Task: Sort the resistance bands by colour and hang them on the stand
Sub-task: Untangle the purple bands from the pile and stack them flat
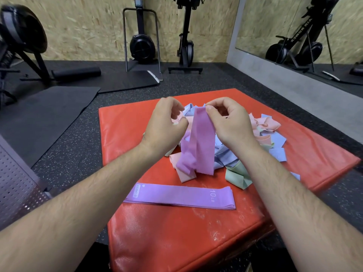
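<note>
A purple band [202, 142] is pinched at its top end by the thumb and fingers of the right hand [229, 124]. It hangs lengthwise downward, with its lower end crumpled on the mixed pile [275, 142] on the red pad [137, 124]. The left hand [165, 124] is curled just beside the band's top; whether its grip is closed on it cannot be told. The flat purple stack [180, 197] lies below the grip, toward the person, with its long axis crosswise and both hands about equally near. No container is seen.
</note>
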`<state>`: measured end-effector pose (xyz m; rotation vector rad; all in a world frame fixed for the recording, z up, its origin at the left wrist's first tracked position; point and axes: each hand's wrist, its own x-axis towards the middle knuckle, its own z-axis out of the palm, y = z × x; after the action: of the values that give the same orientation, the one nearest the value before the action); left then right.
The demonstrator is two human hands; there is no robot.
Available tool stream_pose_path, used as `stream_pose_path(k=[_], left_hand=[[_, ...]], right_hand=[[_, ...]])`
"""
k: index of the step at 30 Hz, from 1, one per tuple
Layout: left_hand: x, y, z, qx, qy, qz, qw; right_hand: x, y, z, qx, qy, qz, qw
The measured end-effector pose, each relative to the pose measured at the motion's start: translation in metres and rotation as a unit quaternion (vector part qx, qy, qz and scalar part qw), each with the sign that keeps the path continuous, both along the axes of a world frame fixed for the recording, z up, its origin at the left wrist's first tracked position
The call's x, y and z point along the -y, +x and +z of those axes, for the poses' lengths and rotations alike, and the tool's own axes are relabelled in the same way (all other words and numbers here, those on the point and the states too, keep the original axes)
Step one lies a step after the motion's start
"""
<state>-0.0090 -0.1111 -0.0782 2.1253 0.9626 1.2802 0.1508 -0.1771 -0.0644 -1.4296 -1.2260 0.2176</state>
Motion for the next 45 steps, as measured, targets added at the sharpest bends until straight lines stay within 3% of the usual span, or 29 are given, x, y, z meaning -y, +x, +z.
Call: stream_pose_path(k=[4,7,9,12,15,17,20,23,35,45], left_hand=[[0.012,0.01,0.014,0.073,-0.157,-0.055,0.983],[0.01,0.016,0.018,0.139,-0.329,-0.118,0.927],[0.007,0.014,0.019,0.179,-0.383,-0.136,0.896],[-0.002,0.007,0.015,0.161,-0.364,-0.108,0.911],[-0.008,-0.003,0.015,0.009,-0.193,-0.036,0.981],[-0.009,-0.01,0.018,-0.053,-0.115,-0.045,0.991],[-0.007,-0.015,0.018,-0.047,-0.09,-0.062,0.993],[-0.008,-0.021,0.016,-0.025,-0.062,-0.029,0.997],[-0.045,-0.061,0.003,0.133,-0.178,0.092,0.971],[-0.051,-0.086,-0.018,0.169,-0.29,0.093,0.937]], right_hand=[[0.003,-0.006,0.0,0.034,0.018,-0.004,0.999],[0.004,-0.013,-0.001,0.053,0.017,0.021,0.998],[0.005,-0.018,-0.002,0.068,-0.002,0.051,0.996],[0.007,-0.021,-0.005,0.04,-0.032,0.104,0.993],[0.001,-0.017,-0.004,0.006,0.004,0.085,0.996],[-0.005,-0.016,-0.004,0.021,-0.043,0.102,0.994],[-0.015,-0.019,-0.012,0.015,-0.132,0.198,0.971],[-0.021,-0.023,-0.02,0.046,-0.171,0.202,0.963],[-0.005,0.015,-0.024,0.135,-0.299,0.176,0.928],[0.025,0.055,-0.031,0.099,-0.331,0.117,0.931]])
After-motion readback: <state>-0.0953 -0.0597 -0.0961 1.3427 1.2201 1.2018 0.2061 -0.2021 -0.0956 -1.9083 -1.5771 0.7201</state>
